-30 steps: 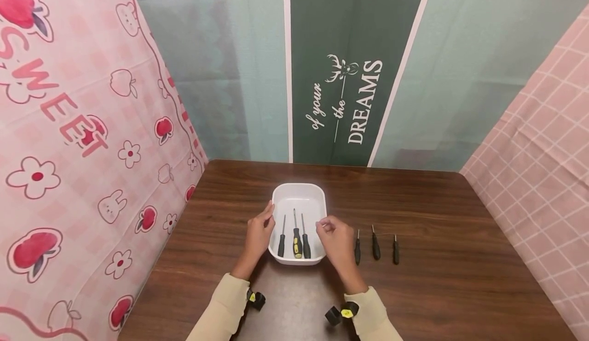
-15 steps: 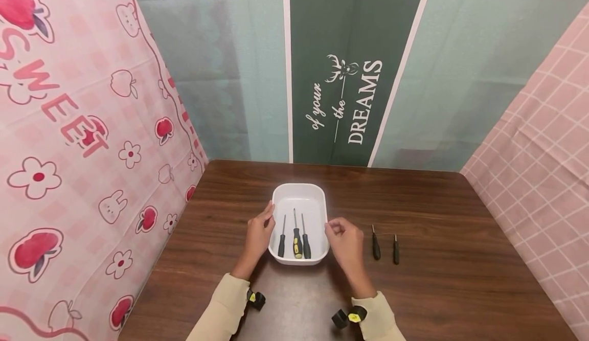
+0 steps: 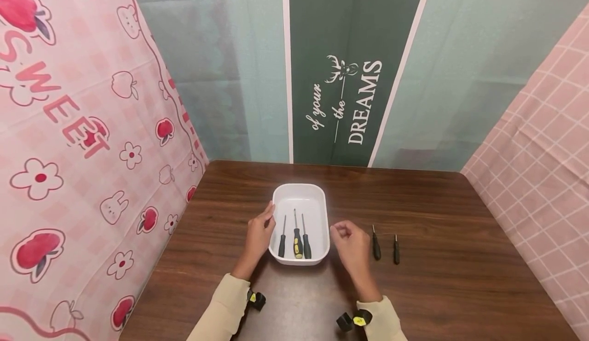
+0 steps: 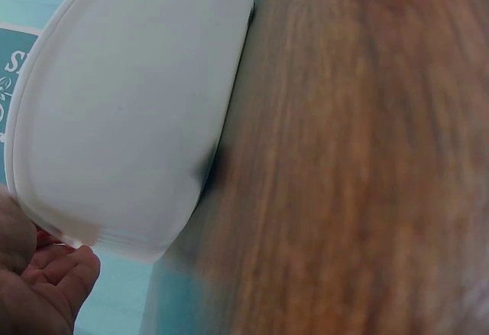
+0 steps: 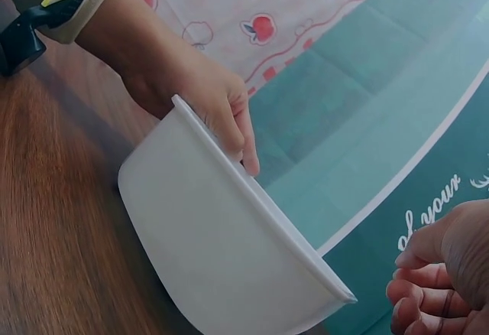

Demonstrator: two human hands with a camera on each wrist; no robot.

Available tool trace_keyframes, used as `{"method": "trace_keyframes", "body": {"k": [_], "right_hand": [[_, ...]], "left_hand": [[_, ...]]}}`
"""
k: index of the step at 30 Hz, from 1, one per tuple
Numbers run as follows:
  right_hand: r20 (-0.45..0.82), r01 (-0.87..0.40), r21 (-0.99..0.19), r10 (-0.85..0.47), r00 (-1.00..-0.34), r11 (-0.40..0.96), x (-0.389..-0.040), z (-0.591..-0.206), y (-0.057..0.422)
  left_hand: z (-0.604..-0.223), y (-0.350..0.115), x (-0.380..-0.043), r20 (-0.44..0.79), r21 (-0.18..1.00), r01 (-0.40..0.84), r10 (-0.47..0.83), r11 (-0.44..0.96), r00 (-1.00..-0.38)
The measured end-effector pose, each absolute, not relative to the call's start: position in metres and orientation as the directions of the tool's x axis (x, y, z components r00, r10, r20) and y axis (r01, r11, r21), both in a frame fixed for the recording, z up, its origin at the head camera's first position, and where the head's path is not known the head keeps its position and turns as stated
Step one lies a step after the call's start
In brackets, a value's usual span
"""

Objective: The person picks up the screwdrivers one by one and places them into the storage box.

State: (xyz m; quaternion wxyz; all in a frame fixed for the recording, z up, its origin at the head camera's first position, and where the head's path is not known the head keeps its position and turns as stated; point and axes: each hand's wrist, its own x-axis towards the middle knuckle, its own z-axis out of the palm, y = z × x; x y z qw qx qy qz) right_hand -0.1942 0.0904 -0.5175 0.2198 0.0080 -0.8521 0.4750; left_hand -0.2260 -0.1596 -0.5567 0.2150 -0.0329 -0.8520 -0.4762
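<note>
So | left hand [image 3: 259, 232] grips tray [image 3: 315, 219] | right hand [image 3: 353, 244] loosely curled alongside | two screwdrivers [image 3: 377, 251] toward right edge of tabletop [image 3: 451, 213]

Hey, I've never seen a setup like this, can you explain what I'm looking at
There is no robot here, just a person's two bare hands. The overhead view comes from a camera on the head, looking down; the other two come from cameras worn on the wrists, each watching that hand's work. On the wooden table sits a white tray with three screwdrivers in it, one of them black and yellow. Two more screwdrivers lie to the right. The left hand has its fingers at the tray's left edge; whether they grip it or only touch it, I can't tell. The right hand is beside the tray, its fingers loosely curled, with nothing visible in them.
</note>
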Motion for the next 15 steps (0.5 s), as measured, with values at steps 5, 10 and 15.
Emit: {"method": "trace_keyframes", "body": {"k": [5,10,15], "right_hand": [[0.409,-0.242,-0.797,0.200,-0.890,0.554,-0.194,-0.520,0.097],[0.397,-0.217,-0.804,0.228,-0.889,0.554,-0.193,-0.521,0.103],[0.385,-0.181,-0.800,0.258,-0.886,0.573,-0.191,-0.524,0.110]], "left_hand": [[-0.557,-0.159,-0.226,0.393,0.800,0.256,-0.150,0.543,-0.907],[-0.558,-0.159,-0.227,0.399,0.797,0.261,-0.151,0.545,-0.905],[-0.557,-0.160,-0.227,0.413,0.792,0.275,-0.147,0.545,-0.899]]}}
